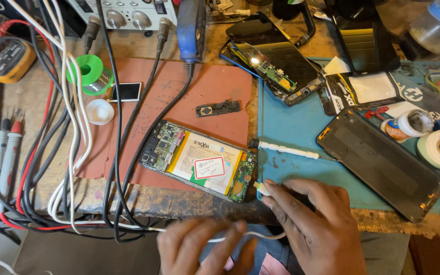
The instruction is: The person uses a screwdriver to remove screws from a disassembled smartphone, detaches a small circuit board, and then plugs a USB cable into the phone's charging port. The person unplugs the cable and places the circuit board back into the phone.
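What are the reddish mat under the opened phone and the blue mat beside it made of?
The reddish mat looks like matte rubber or silicone, scuffed and dull. The blue mat seems the same kind, smooth with faint stains. The opened phone shows bare circuit boards and a foil-wrapped battery.

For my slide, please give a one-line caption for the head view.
Right hand holds a white plug at the bottom edge of an opened phone; left hand holds the white cable.

right hand (318,224): pinches white plug (262,188) | at opened phone (198,160)
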`<state>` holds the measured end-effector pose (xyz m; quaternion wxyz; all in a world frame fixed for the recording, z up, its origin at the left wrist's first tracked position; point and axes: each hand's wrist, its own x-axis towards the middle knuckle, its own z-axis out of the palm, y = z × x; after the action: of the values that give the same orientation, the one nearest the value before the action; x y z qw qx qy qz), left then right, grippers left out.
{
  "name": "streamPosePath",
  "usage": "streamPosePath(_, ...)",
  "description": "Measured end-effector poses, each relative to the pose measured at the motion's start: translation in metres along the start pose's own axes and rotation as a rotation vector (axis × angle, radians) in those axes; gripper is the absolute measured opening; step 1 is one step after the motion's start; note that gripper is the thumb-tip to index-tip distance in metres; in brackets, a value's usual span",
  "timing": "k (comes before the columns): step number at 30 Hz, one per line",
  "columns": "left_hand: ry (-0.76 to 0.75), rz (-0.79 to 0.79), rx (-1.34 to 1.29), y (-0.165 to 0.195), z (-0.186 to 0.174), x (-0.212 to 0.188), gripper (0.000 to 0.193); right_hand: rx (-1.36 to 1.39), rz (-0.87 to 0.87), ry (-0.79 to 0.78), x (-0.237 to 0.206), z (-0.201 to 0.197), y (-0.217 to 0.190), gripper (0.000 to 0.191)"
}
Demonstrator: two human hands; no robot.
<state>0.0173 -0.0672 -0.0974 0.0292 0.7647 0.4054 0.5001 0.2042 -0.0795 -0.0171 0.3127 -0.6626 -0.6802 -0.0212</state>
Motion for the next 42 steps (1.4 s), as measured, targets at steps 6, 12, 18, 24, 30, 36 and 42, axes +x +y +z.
streamPosePath(6, -0.280, -0.003, 0.075, -0.010, -0.004, 0.074, 0.046, 0.007, -0.023, -0.081, 0.013, -0.001, 0.005, 0.031)
streamPosePath(12, -0.288, 0.014, 0.098, -0.008, 0.000, 0.074, 0.041, 0.048, -0.006, -0.138, 0.016, 0.000, 0.017, 0.028)
streamPosePath(18, -0.306, -0.014, 0.086, -0.008, 0.000, 0.075, 0.039, 0.084, -0.007, -0.187, 0.021, -0.001, 0.021, 0.029)
streamPosePath(24, -0.302, -0.017, 0.079, -0.008, 0.001, 0.074, 0.040, 0.112, -0.056, -0.199, 0.027, 0.000, 0.028, 0.028)
streamPosePath(30, -0.311, -0.015, 0.076, -0.009, 0.002, 0.075, 0.040, 0.153, -0.128, -0.147, 0.030, 0.006, 0.032, 0.028)
streamPosePath(36, -0.331, -0.020, 0.070, -0.009, 0.000, 0.076, 0.041, 0.159, -0.147, -0.153, 0.029, 0.009, 0.035, 0.029)
streamPosePath(42, -0.297, -0.010, 0.064, -0.009, 0.001, 0.076, 0.037, 0.158, -0.142, -0.150, 0.030, 0.009, 0.035, 0.028)
